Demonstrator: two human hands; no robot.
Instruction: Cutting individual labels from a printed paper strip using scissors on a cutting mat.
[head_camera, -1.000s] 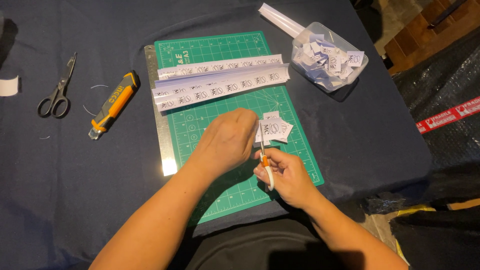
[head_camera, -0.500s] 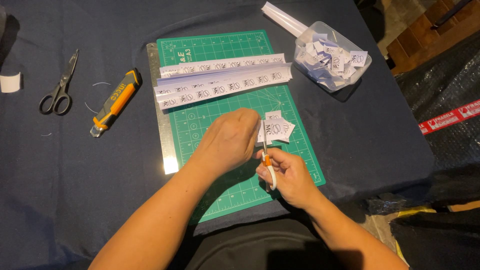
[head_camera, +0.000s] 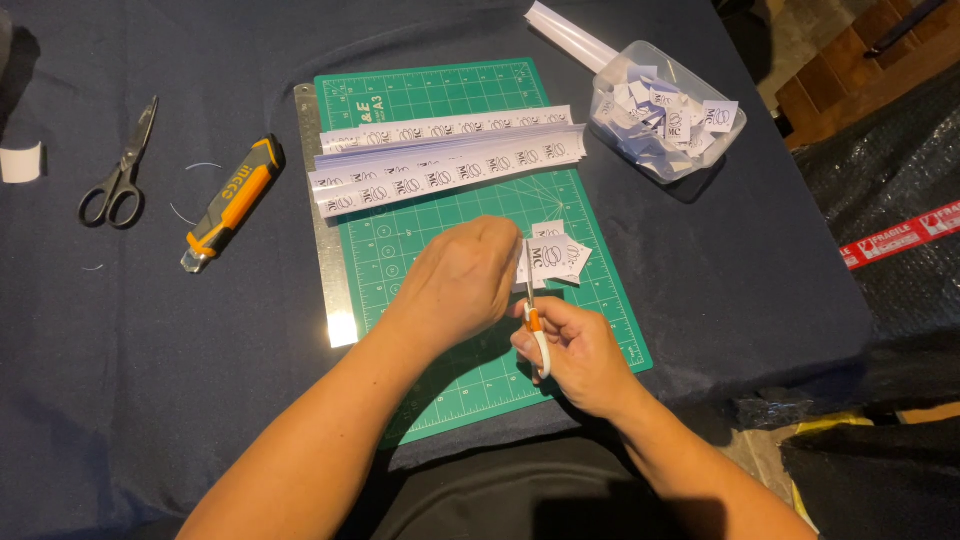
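My right hand (head_camera: 575, 355) grips small scissors (head_camera: 533, 310) with orange and white handles, blades pointing up and away from me. My left hand (head_camera: 460, 275) is closed over a printed paper strip just left of the blades; most of the strip is hidden under the fingers. A little pile of cut white paper labels (head_camera: 560, 255) lies right of the blades on the green cutting mat (head_camera: 440, 95). A stack of long printed paper strips (head_camera: 445, 160) lies across the mat's far half.
A clear plastic tub (head_camera: 668, 125) of cut labels stands at the back right. A metal ruler (head_camera: 322, 230) lies along the mat's left edge. Left of it lie an orange utility knife (head_camera: 232, 203), black-handled scissors (head_camera: 120, 170) and a tape roll (head_camera: 20, 162).
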